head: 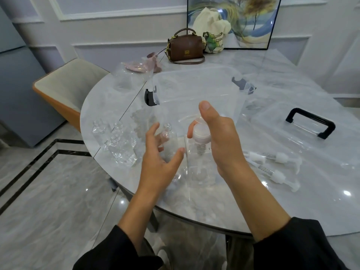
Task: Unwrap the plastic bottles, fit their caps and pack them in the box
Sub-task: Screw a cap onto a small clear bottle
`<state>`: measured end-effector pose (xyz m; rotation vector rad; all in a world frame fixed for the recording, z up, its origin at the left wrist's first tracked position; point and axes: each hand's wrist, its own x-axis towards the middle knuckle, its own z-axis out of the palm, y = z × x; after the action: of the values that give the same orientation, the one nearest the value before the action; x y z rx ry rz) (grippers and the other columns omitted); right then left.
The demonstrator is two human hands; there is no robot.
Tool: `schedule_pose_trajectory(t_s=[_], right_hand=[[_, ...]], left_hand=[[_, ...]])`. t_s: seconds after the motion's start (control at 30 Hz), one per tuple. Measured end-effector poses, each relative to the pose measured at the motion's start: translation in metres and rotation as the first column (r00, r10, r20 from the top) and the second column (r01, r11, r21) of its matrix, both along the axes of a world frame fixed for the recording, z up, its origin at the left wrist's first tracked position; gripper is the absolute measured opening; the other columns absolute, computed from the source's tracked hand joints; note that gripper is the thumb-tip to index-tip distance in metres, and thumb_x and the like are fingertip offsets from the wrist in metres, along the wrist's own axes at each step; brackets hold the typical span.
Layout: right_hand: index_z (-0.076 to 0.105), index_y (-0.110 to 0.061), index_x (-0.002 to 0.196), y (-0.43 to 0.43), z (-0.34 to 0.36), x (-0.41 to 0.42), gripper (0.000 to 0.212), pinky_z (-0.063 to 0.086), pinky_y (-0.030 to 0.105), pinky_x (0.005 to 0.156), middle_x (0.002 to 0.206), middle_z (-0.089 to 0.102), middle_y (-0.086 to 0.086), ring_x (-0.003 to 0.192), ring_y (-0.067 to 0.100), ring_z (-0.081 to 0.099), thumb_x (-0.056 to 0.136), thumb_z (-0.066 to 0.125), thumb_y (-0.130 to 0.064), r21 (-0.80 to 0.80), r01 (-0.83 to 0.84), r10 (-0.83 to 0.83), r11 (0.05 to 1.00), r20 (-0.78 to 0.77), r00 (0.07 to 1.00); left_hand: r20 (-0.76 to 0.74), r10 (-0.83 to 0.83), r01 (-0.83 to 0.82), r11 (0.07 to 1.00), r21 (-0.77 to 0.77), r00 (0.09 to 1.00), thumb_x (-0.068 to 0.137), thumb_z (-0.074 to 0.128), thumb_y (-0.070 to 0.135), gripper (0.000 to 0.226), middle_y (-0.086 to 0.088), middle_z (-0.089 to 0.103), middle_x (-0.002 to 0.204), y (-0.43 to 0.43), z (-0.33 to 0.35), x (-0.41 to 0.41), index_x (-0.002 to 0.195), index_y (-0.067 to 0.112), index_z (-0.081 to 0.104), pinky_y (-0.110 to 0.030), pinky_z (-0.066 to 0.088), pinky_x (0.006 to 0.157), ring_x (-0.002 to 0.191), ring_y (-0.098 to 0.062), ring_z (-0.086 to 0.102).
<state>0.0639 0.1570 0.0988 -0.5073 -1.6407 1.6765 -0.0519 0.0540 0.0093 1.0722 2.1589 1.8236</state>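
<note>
Right hand [222, 141] grips a pump cap [201, 134], tube hanging down, while my left hand [157, 162], fingers spread open, reaches around an upright bottle [170, 142] standing just left of the cap, neck up, nearest my left.

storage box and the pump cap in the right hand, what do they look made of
The storage box looks like clear glossy plastic: the table shows through its walls. The pump cap looks like white, faintly translucent plastic, with a seemingly metal spring under its collar.

Bright, even light; ceiling glare on the table [292, 191]; edges bowed, perhaps slightly soft
</note>
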Motion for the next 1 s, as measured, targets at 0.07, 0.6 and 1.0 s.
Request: schedule_pose_trajectory(t_s=[0.07, 0.6, 1.0], right_hand=[[0.066, 0.007, 0.065, 0.001, -0.001, 0.000, 0.072, 0.045, 0.011, 0.055, 0.059, 0.058, 0.016, 0.054, 0.013, 0.055, 0.089, 0.052, -0.059, 0.002, 0.002, -0.002, 1.000, -0.003, 1.000], [0.067, -0.003, 0.060, -0.002, 0.002, 0.001, 0.068, 0.045, 0.014, 0.053, 0.062, 0.059, 0.026, 0.054, 0.019, 0.055, 0.089, 0.049, -0.061, 0.020, 0.020, -0.021, 1.000, 0.039, 0.999], [0.067, -0.003, 0.061, -0.002, 0.003, 0.000, 0.065, 0.043, 0.011, 0.052, 0.064, 0.059, 0.023, 0.055, 0.012, 0.055, 0.085, 0.051, -0.061, 0.004, 0.026, -0.027, 1.000, 0.064, 0.998]], left_hand=[[0.003, 0.031, -0.031, 0.999, -0.009, 1.000, 0.092, 0.081, 0.029, 0.071, 0.006, 0.066, 0.134, 0.002, -0.001, -0.002, 0.147, 0.037, 0.037, -0.012, 0.050, 0.090, 0.124, -0.006, 0.062], [-0.380, 0.152, -0.011, 0.937, 0.350, 0.912, 0.092, 0.076, 0.023, 0.054, 0.015, 0.064, 0.116, -0.012, -0.002, 0.007, 0.142, 0.019, 0.055, -0.041, 0.057, 0.084, 0.100, -0.024, 0.068], [-0.423, 0.150, 0.024, 0.925, 0.379, 0.894, 0.102, 0.062, 0.045, 0.060, 0.006, 0.067, 0.115, -0.010, -0.002, 0.009, 0.153, 0.020, 0.041, -0.020, 0.050, 0.085, 0.090, -0.015, 0.065]])
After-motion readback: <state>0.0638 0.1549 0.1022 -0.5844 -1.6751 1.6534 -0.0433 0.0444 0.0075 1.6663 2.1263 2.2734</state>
